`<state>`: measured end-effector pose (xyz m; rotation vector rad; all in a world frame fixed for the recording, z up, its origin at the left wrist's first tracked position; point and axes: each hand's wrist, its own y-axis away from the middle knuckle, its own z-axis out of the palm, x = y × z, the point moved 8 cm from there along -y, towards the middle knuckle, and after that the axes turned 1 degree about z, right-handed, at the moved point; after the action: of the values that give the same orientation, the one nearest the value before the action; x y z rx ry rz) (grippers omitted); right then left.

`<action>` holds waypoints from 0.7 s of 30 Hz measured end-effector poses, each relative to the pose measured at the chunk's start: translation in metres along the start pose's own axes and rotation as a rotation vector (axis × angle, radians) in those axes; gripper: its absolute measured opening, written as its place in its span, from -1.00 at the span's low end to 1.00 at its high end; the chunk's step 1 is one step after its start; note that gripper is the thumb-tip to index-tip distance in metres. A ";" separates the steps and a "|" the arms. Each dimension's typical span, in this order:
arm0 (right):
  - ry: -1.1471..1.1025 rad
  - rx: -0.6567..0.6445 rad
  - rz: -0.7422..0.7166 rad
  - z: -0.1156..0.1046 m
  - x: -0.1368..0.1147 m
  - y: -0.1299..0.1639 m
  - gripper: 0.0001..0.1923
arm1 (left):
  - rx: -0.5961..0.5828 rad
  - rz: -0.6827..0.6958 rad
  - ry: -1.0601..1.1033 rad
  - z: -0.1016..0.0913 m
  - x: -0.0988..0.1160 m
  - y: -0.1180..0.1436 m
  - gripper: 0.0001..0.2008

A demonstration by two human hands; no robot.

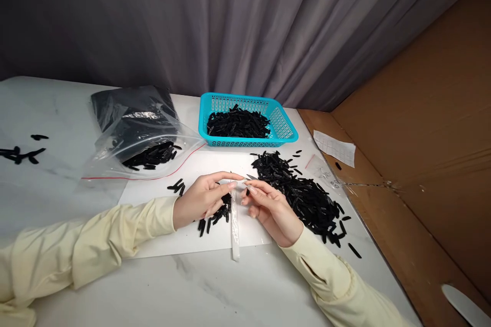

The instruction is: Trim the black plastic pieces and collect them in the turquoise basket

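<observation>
Over the white sheet on the pale marble desk (230, 291), both hands pinch the top of a narrow clear plastic sleeve (234, 225) (light, limp, probably slippery), left hand (199, 202) fingers and right hand (268, 209) fingers closed on its mouth beside loose black strips (303, 194).

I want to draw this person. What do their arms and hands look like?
Both arms wear long, pale yellow sleeves, loose and creased, ending at the wrists. The left hand and right hand are bare: no gloves, rings or watch visible. The fingernails look longish.
</observation>
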<state>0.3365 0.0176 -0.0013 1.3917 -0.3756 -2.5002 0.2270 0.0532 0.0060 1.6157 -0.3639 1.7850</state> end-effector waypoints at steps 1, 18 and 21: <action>-0.008 -0.016 0.005 0.001 0.002 0.000 -0.79 | 0.029 -0.003 -0.005 -0.003 0.000 0.000 -0.53; -0.054 -0.111 0.088 0.008 0.007 -0.001 -0.80 | 0.038 0.121 -0.291 0.002 0.009 0.006 -0.70; -0.097 -0.112 0.098 0.010 0.006 -0.001 -0.81 | 0.070 0.134 -0.270 -0.002 0.006 0.006 -0.68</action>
<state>0.3250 0.0173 -0.0013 1.1844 -0.3096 -2.4736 0.2213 0.0523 0.0129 1.9288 -0.5498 1.6938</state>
